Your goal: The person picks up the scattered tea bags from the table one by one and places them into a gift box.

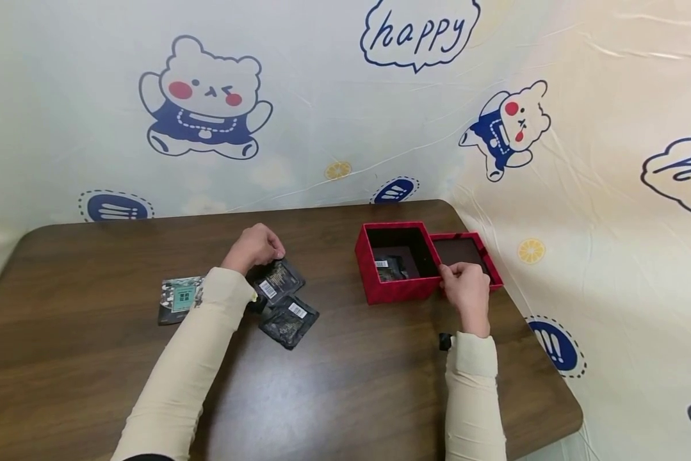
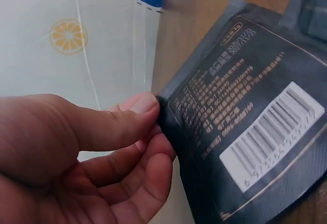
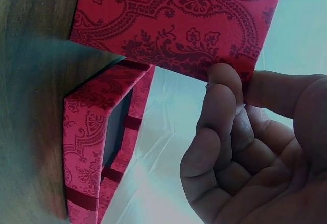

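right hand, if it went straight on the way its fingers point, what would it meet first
The red patterned rectangular open box: the right hand pinches its near right corner between fingers and thumb. Depth beyond looks unclear.

Glares softly on the table (image 1: 305, 400) below the left fingers (image 1: 274, 244); in wrist views, darkens over the right fingers (image 3: 217, 109), blurs above the left.

Wall covering (image 1: 322, 102) reads "happy"; black packet (image 2: 245, 111), barcode (image 2: 272, 137) beginning "6 973".
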`<state>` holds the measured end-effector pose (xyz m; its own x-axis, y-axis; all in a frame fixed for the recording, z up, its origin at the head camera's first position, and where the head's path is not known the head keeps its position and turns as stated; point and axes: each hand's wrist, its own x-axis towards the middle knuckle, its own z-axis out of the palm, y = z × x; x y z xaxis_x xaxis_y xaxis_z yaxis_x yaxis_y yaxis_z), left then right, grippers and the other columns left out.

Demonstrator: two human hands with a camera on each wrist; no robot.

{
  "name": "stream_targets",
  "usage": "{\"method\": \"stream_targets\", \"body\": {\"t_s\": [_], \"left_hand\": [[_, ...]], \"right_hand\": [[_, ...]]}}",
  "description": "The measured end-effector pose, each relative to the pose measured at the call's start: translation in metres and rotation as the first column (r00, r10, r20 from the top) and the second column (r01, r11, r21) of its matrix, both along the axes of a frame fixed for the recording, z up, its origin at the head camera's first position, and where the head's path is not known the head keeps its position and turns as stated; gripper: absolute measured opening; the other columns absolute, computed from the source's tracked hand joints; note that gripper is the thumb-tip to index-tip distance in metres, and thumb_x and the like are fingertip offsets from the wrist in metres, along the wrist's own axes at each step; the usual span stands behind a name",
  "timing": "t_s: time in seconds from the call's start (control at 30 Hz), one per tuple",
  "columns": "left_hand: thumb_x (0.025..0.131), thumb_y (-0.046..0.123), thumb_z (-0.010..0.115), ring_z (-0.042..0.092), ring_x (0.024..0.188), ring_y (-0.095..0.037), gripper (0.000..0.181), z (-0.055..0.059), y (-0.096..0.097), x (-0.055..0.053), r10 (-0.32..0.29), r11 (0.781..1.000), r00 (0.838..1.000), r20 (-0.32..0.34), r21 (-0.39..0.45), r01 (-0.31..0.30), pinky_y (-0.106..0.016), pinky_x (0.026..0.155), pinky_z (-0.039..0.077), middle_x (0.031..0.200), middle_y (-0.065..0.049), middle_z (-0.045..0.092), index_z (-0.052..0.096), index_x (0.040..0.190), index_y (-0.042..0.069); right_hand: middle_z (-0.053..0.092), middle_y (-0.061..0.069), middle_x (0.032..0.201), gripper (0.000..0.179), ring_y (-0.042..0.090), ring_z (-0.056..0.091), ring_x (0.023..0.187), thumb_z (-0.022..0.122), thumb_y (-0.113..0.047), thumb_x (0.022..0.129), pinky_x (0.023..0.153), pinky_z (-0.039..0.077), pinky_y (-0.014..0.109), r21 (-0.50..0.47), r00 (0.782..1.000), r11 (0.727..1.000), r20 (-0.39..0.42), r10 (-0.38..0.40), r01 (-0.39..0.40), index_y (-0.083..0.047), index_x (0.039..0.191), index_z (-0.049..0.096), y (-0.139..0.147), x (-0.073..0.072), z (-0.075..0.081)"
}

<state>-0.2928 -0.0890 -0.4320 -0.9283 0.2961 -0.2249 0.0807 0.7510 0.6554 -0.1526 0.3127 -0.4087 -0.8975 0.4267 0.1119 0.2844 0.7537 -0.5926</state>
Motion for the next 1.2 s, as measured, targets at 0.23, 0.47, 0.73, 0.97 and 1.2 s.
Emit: {"method": "stream_targets", "body": {"t_s": [0.23,0.47,0.73,0.97,1.2], "left_hand": [[0.097,0.003,0.064,0.055,0.083,-0.027,0.012,0.009,-0.001,0.0,0.0,0.999,1.0,0.006,0.032,0.0,-0.034,0.07,0.046,0.089,-0.013,0.066,0.075,0.099,-0.001],[0.099,0.005,0.063,0.057,0.081,-0.025,0.013,0.022,-0.006,0.002,0.027,0.991,0.999,0.033,0.129,-0.031,-0.033,0.068,0.049,0.094,-0.014,0.065,0.074,0.103,0.0],[0.098,0.01,0.066,0.058,0.085,-0.026,0.017,0.034,-0.001,0.001,0.069,0.932,0.985,0.159,0.342,-0.121,-0.033,0.074,0.052,0.108,-0.017,0.062,0.073,0.112,0.002],[0.097,0.009,0.068,0.059,0.08,-0.021,0.022,0.041,0.007,0.001,0.134,0.878,0.967,0.219,0.426,-0.218,-0.026,0.067,0.054,0.112,-0.017,0.06,0.072,0.116,0.0],[0.094,0.006,0.071,0.063,0.071,-0.015,0.027,0.046,0.018,0.004,0.198,0.739,0.931,0.306,0.577,-0.347,-0.026,0.067,0.06,0.103,-0.017,0.065,0.071,0.118,-0.006]], "right_hand": [[0.071,0.005,0.069,0.034,0.029,0.061,0.081,0.064,-0.028,0.099,0.062,0.047,0.036,0.003,1.0,1.0,0.012,-0.006,0.006,-0.004,0.081,0.078,0.002,0.001,0.001],[0.072,0.007,0.072,0.033,0.029,0.061,0.081,0.064,-0.03,0.1,0.062,0.047,0.036,-0.026,0.999,1.0,0.042,-0.014,0.015,-0.005,0.083,0.078,0.0,0.001,-0.002],[0.073,0.013,0.077,0.033,0.028,0.06,0.079,0.063,-0.03,0.1,0.062,0.047,0.036,-0.031,0.999,0.999,0.044,-0.007,0.008,-0.005,0.083,0.078,-0.004,-0.001,0.0],[0.073,0.011,0.075,0.033,0.029,0.061,0.082,0.064,-0.029,0.1,0.062,0.047,0.036,-0.016,0.999,1.0,0.037,-0.002,0.002,-0.005,0.082,0.078,-0.002,-0.001,0.002],[0.073,0.011,0.075,0.034,0.028,0.061,0.08,0.063,-0.03,0.1,0.06,0.047,0.035,-0.022,0.999,1.0,0.037,-0.011,0.012,-0.005,0.083,0.078,-0.002,0.0,0.002]]}}
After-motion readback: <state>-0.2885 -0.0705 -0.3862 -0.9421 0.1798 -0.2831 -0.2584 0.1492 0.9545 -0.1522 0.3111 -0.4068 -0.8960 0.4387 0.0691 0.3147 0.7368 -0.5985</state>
